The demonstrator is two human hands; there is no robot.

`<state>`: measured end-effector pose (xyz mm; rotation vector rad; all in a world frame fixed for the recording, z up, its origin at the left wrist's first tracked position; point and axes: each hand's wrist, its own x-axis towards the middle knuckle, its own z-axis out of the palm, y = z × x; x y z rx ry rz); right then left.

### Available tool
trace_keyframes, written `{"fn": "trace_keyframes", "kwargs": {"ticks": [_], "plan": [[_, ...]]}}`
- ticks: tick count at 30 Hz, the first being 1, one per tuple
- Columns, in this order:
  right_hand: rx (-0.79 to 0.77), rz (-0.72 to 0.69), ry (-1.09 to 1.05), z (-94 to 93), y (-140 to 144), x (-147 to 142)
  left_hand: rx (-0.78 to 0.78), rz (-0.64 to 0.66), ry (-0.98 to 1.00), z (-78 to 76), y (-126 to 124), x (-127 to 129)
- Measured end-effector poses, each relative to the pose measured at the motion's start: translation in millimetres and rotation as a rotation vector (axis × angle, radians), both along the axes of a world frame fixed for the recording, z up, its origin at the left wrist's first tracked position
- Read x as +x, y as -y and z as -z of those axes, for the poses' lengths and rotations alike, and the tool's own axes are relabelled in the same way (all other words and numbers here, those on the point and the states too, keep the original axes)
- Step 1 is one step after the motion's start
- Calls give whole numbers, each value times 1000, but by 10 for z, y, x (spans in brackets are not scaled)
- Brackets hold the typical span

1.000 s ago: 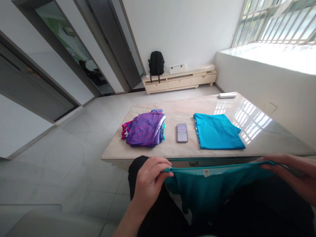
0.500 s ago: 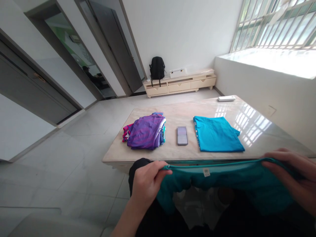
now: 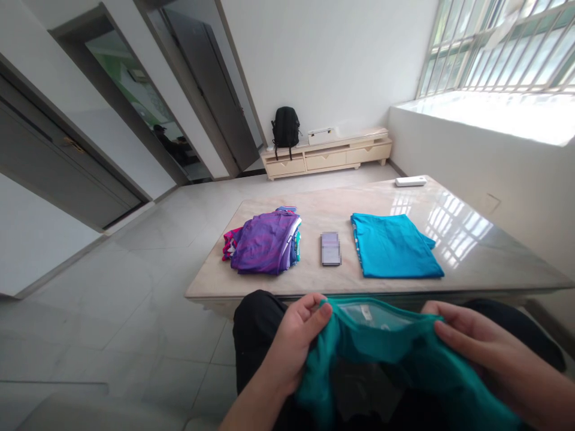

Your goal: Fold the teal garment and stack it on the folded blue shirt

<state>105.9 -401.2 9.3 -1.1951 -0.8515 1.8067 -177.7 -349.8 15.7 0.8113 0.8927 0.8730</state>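
Seated before a marble table (image 3: 287, 281), a person is gathering a soft, light teal garment (image 3: 395, 359) over the lap, left hand (image 3: 294, 344) and right hand (image 3: 483, 353) pinching its limp upper edge, likely easiest gripped there.

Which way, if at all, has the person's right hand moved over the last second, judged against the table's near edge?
Yes. The right hand has moved inward along the table edge toward the left hand, bunching the teal garment between them.
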Motion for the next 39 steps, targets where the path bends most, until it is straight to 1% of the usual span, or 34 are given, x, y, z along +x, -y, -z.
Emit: {"fn": "trace_keyframes", "kwargs": {"ticks": [2,3,5,7,9,12,18,23,26,30,34,37,39], "plan": [[-15,-46,-106,72,-9,-216,113,-18,-95,55,68,150],[-22,-58,-107,94,-25,-305,183,-23,-157,82,98,216],[-9,-29,-27,109,-71,-437,346,-55,-326,132,145,325],[17,3,34,109,-120,-513,533,-127,-519,179,170,400],[42,16,61,121,-159,-546,692,-186,-641,225,171,444],[46,30,77,178,-186,-561,807,-214,-649,297,145,474],[-15,96,31,291,-162,-606,1038,-267,-609,477,117,539],[-23,150,6,353,-143,-588,1204,-305,-689,637,115,579],[-19,174,7,399,-118,-567,1263,-306,-725,676,124,578],[15,216,-27,448,-53,-578,1299,-307,-764,667,136,562],[74,193,-10,485,-10,-563,1295,-267,-814,648,118,537],[135,119,66,547,-5,-498,1207,-234,-784,590,94,517],[257,152,210,613,-7,-448,1091,-195,-738,519,89,506]]}}
